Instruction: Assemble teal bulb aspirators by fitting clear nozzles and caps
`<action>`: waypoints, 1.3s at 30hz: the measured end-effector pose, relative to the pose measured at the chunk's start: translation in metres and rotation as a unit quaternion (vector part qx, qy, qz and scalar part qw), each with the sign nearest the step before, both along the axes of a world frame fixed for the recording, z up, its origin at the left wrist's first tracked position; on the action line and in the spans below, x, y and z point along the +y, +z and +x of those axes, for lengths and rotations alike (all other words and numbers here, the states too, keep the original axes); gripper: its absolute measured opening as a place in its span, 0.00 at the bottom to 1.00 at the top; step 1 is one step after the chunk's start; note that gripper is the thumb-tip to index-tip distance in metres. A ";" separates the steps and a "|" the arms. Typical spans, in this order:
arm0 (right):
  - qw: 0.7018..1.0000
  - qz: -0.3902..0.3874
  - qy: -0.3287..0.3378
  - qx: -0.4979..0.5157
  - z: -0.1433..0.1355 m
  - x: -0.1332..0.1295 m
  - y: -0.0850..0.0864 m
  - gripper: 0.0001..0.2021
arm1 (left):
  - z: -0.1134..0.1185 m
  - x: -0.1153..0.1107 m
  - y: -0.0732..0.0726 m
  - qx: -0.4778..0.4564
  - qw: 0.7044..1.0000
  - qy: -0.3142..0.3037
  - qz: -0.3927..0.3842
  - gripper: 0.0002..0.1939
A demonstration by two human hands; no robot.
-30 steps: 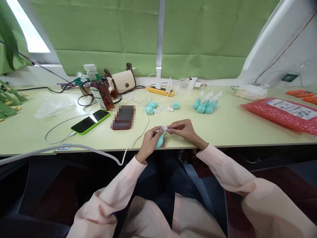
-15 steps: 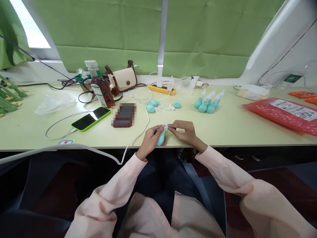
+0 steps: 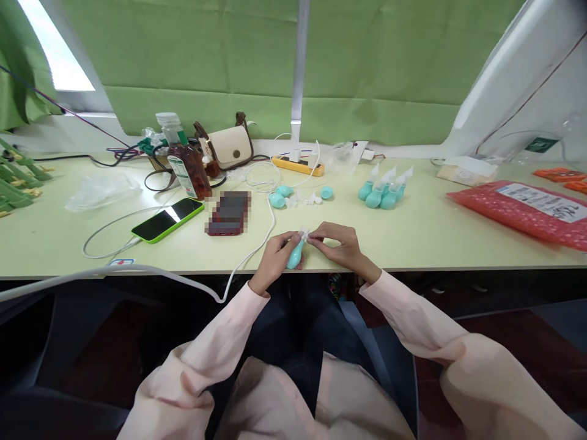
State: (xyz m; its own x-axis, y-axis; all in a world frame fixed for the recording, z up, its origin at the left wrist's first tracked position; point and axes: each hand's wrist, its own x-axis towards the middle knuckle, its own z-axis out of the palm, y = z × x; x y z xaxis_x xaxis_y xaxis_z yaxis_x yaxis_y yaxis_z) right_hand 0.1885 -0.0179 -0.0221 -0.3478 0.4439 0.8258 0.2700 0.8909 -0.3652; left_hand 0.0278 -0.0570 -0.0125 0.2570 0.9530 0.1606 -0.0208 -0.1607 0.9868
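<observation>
Near the table's front edge, my left hand (image 3: pixel 273 263) is closed round a teal bulb syringe (image 3: pixel 295 255), its round end pointing down toward me. Small clear plastic parts (image 3: pixel 305 233) stick out at the top of the bulb. My right hand (image 3: pixel 343 245) pinches these parts between thumb and fingertips, close against the left thumb. Their exact shape is partly hidden by the fingers. Beyond my hands lie loose teal bulbs (image 3: pixel 277 200) and several small clear pieces (image 3: pixel 314 199). To the right stands a group of teal bulb syringes (image 3: pixel 389 198) with clear pointed nozzles on top.
Left of my hands lie a dark red phone (image 3: pixel 228 214), a green-cased phone (image 3: pixel 169 220) and a white cable (image 3: pixel 250 256). Behind are a drink bottle (image 3: pixel 188 165), a cream handbag (image 3: pixel 232 148) and a yellow power strip (image 3: pixel 298 165). A red bubble mailer (image 3: pixel 523 211) lies right.
Both hands and the bulb have shifted very slightly left in view along with the whole scene. The grip on the bulb and its clear parts looks the same.
</observation>
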 end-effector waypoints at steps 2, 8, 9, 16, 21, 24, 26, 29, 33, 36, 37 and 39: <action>1.000 0.000 -0.003 -0.002 0.000 -0.001 0.001 0.03 | 0.000 0.000 -0.001 0.004 1.000 0.005 0.005 0.17; 1.000 0.016 -0.005 0.012 -0.001 0.000 0.001 0.04 | 0.001 0.001 -0.005 0.016 1.000 0.021 0.015 0.18; 1.000 0.019 -0.003 0.012 -0.001 0.001 0.001 0.04 | 0.001 0.001 -0.005 0.019 0.999 0.024 0.017 0.18; 1.000 0.017 -0.004 -0.006 0.001 0.001 -0.002 0.04 | 0.001 0.002 -0.007 0.037 0.998 0.040 0.034 0.17; 1.000 -0.010 -0.014 -0.018 0.000 -0.003 0.001 0.02 | 0.002 0.000 -0.007 0.049 0.997 0.048 0.045 0.17; 1.000 -0.010 -0.028 -0.006 -0.001 -0.004 0.003 0.02 | 0.003 -0.002 -0.006 0.055 0.996 0.052 0.051 0.17; 0.999 -0.003 -0.035 0.000 -0.001 -0.003 0.003 0.02 | 0.003 -0.003 -0.006 0.058 0.995 0.055 0.054 0.17; 0.999 0.018 -0.039 -0.002 -0.001 0.000 0.002 0.03 | 0.004 -0.003 -0.005 0.064 0.995 0.058 0.057 0.17; 0.997 0.058 -0.052 -0.011 -0.001 0.001 -0.002 0.03 | 0.005 -0.005 -0.004 0.078 0.992 0.069 0.068 0.17; 0.994 0.086 -0.066 -0.025 -0.001 -0.001 -0.002 0.03 | 0.006 -0.007 -0.004 0.091 0.989 0.083 0.081 0.16; 0.993 0.094 -0.070 -0.032 -0.001 -0.002 -0.001 0.03 | 0.006 -0.007 -0.004 0.095 0.988 0.087 0.084 0.16; 0.990 0.111 -0.077 -0.052 0.000 -0.004 0.001 0.03 | 0.006 -0.007 -0.004 0.101 0.987 0.091 0.089 0.16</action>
